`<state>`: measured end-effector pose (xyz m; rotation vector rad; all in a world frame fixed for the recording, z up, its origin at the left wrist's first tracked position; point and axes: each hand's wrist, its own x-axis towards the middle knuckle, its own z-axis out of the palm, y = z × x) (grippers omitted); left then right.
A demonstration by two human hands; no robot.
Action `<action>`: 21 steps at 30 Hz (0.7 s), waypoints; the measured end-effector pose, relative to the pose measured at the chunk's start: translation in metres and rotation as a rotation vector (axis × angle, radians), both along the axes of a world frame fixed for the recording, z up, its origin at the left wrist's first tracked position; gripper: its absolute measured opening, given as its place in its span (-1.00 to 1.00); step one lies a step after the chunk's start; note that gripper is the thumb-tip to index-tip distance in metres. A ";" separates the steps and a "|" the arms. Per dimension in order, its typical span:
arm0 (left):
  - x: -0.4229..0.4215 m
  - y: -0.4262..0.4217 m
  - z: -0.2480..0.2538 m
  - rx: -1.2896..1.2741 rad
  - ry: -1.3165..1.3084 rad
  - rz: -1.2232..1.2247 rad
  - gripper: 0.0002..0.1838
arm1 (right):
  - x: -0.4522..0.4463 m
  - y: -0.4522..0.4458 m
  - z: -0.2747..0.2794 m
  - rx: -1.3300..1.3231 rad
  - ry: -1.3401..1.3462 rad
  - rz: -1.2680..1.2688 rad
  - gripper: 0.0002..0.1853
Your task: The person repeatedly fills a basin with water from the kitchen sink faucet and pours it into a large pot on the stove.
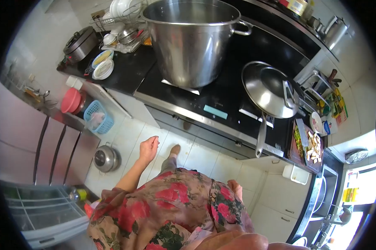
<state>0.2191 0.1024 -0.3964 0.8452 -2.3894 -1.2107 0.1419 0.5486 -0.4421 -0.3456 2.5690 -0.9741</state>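
Note:
My left hand (149, 149) is held out in front of me over the tiled floor, its fingers curled closed with nothing showing in them. My right hand (234, 187) hangs low by my side, partly hidden by the flowered sleeve; its fingers cannot be made out. Neither hand touches the counter. Ahead on the black cooktop stands a tall steel stockpot (186, 52). To its right sits a lidded pan, its steel lid (265, 89) on and its handle (261, 135) pointing toward me.
A cutting board (296, 152) at right carries a cleaver (301, 132), white chopped pieces (314, 146) and green ones. Beyond it is the sink (327, 183). At left are a rice cooker (80, 43), bowls (103, 68), a blue basket (99, 117) and a steel pot (106, 159) on the floor.

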 end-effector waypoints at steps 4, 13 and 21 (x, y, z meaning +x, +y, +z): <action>-0.074 -0.067 0.010 -0.008 0.204 -0.003 -0.76 | -0.010 -0.033 -0.036 0.185 0.004 -0.044 -0.82; -0.183 -0.187 0.088 -0.110 0.543 0.009 -0.37 | -0.020 -0.103 -0.047 0.374 -0.236 -0.265 -0.78; -0.204 -0.205 0.059 -0.063 0.630 -0.140 -0.26 | -0.009 -0.132 -0.042 0.382 -0.374 -0.429 -0.77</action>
